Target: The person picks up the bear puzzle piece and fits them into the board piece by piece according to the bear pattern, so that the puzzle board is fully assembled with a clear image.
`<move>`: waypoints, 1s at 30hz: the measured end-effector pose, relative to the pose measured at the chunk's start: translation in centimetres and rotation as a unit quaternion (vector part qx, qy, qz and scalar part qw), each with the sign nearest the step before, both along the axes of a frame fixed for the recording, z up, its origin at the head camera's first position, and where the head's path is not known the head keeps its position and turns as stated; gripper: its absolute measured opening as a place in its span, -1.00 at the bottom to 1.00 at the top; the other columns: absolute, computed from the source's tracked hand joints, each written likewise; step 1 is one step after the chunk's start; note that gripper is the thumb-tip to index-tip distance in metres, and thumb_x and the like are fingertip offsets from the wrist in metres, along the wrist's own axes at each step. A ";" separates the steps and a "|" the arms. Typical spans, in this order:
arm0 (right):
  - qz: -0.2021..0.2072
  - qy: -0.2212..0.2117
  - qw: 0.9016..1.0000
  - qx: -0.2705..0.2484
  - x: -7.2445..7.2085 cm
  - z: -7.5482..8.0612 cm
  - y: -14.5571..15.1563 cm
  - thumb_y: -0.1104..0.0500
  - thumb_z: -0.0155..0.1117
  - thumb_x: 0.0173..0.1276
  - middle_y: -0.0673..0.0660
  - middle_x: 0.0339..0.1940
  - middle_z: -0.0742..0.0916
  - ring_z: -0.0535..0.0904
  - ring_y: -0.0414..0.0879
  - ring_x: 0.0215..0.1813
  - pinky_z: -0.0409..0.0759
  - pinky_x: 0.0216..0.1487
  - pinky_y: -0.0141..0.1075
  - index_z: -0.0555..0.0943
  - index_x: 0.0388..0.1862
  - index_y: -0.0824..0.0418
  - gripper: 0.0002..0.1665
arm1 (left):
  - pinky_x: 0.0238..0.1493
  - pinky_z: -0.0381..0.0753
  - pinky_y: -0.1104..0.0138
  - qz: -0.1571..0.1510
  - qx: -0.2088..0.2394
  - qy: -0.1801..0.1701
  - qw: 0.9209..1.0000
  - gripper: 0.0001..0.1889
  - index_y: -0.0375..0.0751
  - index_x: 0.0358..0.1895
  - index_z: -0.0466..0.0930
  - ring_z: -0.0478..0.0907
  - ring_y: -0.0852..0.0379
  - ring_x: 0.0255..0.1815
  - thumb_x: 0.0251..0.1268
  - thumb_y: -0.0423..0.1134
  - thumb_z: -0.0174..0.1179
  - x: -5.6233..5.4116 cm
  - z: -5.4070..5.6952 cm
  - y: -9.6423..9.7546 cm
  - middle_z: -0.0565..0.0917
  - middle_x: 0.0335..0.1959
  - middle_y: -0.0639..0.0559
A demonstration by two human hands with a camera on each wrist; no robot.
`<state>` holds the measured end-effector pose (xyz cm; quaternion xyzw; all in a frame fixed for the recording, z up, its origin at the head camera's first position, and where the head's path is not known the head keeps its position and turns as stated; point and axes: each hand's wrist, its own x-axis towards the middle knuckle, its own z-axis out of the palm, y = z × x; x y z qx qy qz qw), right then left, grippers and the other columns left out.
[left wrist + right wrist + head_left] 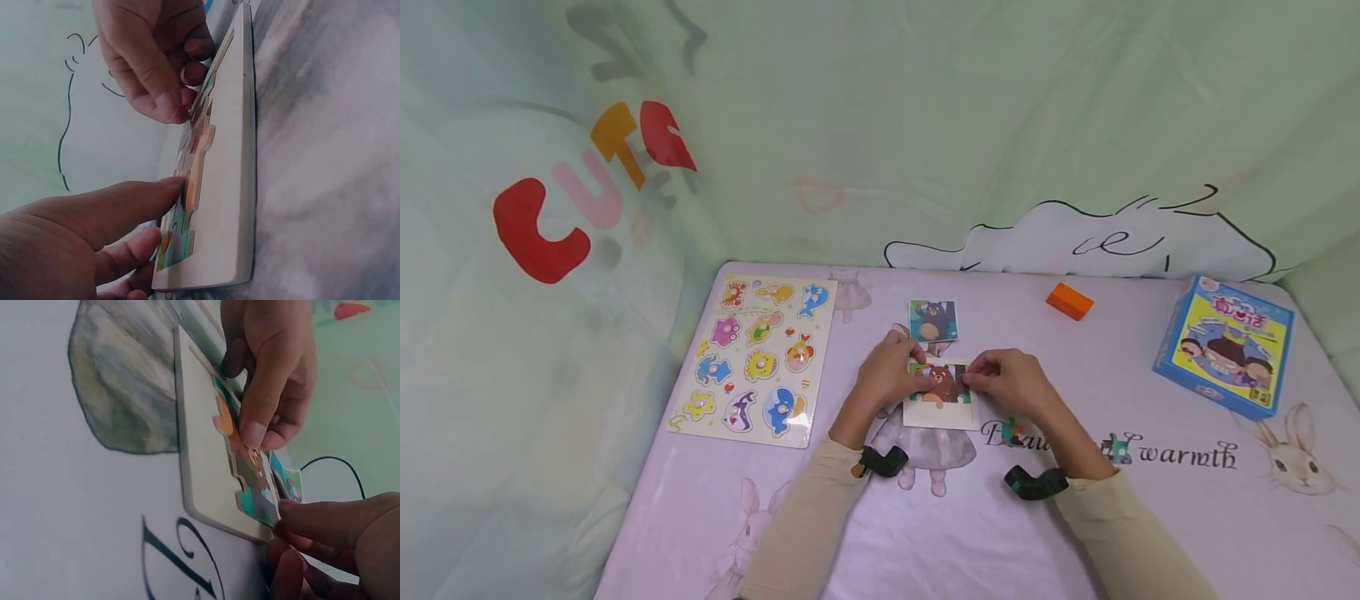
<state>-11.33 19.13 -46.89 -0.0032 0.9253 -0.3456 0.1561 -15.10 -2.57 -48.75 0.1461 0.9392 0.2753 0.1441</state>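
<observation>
A small wooden jigsaw puzzle (940, 417) lies in front of me. Several fitted pieces show a brown bear (942, 382) in its upper part, while bare pale wood shows below. My left hand (889, 371) holds the puzzle's left side, its thumb (153, 195) on the bear pieces and its other fingers bent near the far edge. At the right edge, my right hand (1011, 382) grips the puzzle between thumb and forefinger, the rest curled in. The fingers hide parts of the picture. Just behind stands a matching bear picture card (934, 321), lying flat.
Loose puzzle pieces (1120, 450) lie to the right, one beside the right forearm. A knobbed sea-animal board (745, 362) is at the left. An orange block (1070, 302) lies at the back right, with a blue game box (1225, 346) beyond it.
</observation>
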 end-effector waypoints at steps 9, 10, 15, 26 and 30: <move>0.019 -0.043 0.999 -0.021 -0.7 0.0 0.7 0.10 0.45 0.34 0.10 -0.34 0.63 0.47 -0.01 -0.23 0.44 -0.22 -0.25 0.67 -0.17 0.16 -0.81 | -0.30 0.43 0.28 0.031 -0.034 0.013 0.999 -0.42 0.06 -0.21 0.51 0.42 0.11 -0.13 -0.03 0.41 0.44 0.6 -0.4 0.9 0.43 -0.06 0.08; 0.019 -0.044 0.999 -0.020 -0.8 -0.1 0.7 0.10 0.46 0.33 0.10 -0.34 0.63 0.47 -0.01 -0.23 0.43 -0.23 -0.25 0.67 -0.17 0.16 -0.80 | -0.31 0.42 0.28 0.035 -0.038 0.015 0.999 -0.42 0.06 -0.22 0.50 0.41 0.11 -0.12 -0.03 0.41 0.45 0.7 -0.4 1.0 0.42 -0.07 0.08; 0.016 -0.052 0.998 -0.015 -1.0 -0.3 0.8 0.08 0.50 0.30 0.11 -0.34 0.62 0.46 -0.01 -0.23 0.44 -0.24 -0.27 0.66 -0.17 0.17 -0.75 | -0.30 0.41 0.28 0.045 -0.050 0.024 0.997 -0.42 0.05 -0.21 0.48 0.40 0.11 -0.13 -0.04 0.38 0.47 1.0 -0.4 1.4 0.41 -0.10 0.08; 0.014 -0.043 0.999 0.000 -1.0 -0.3 0.4 0.10 0.54 0.25 0.10 -0.36 0.61 0.46 -0.01 -0.23 0.45 -0.23 -0.27 0.64 -0.20 0.17 -0.74 | -0.27 0.46 0.25 0.048 -0.053 0.029 0.997 -0.42 0.02 -0.18 0.49 0.41 0.09 -0.11 -0.02 0.34 0.48 1.1 -0.3 1.5 0.42 -0.09 0.06; 0.018 -0.040 0.999 0.011 -1.0 -0.2 0.2 0.11 0.53 0.25 0.10 -0.37 0.59 0.45 -0.01 -0.24 0.42 -0.25 -0.27 0.63 -0.21 0.17 -0.73 | -0.26 0.46 0.26 0.046 -0.055 0.032 0.997 -0.42 0.01 -0.17 0.49 0.41 0.09 -0.11 -0.02 0.34 0.49 1.1 -0.4 1.6 0.42 -0.08 0.06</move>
